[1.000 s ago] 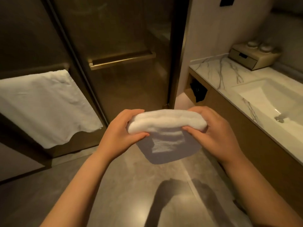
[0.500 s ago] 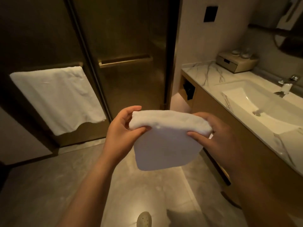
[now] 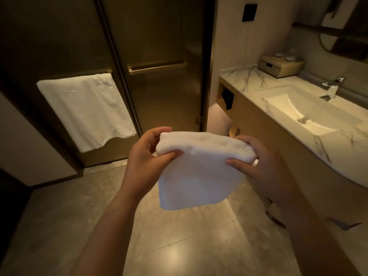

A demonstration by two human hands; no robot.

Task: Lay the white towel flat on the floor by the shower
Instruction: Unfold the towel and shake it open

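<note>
Showing no readable writing, brand or label anywhere, the scene is a dim bathroom; the folded white towel point(image 3: 199, 172) is up in the air, held in front of the shower door point(image 3: 163, 62) and above the floor point(image 3: 179, 246), touching neither. Both hands grip its thick top fold; the left hand point(image 3: 147, 156) pinches the left corner, thumb pressed on the near face and fingers curled round the back, closed about the fold; the right hand point(image 3: 256, 166) pinches the right corner the same way, thumb on the front and fingers behind, likewise closed on the cloth. The rest of the towel hangs below the two grips as a single folded panel, its lower edge rounded and free.

Counted: two bare hands; two white towels, the held one and a hanging towel point(image 3: 85, 112) draped over a rail on the glass panel to the left; one horizontal door handle point(image 3: 157, 66); one sink point(image 3: 302, 112) sunk in a marbled counter point(image 3: 245, 80) on the right; one tap point(image 3: 332, 88) behind it; one small box point(image 3: 280, 65) at the counter's far end, with small items on top too blurred to count; one dark wall plate point(image 3: 249, 12).
</note>
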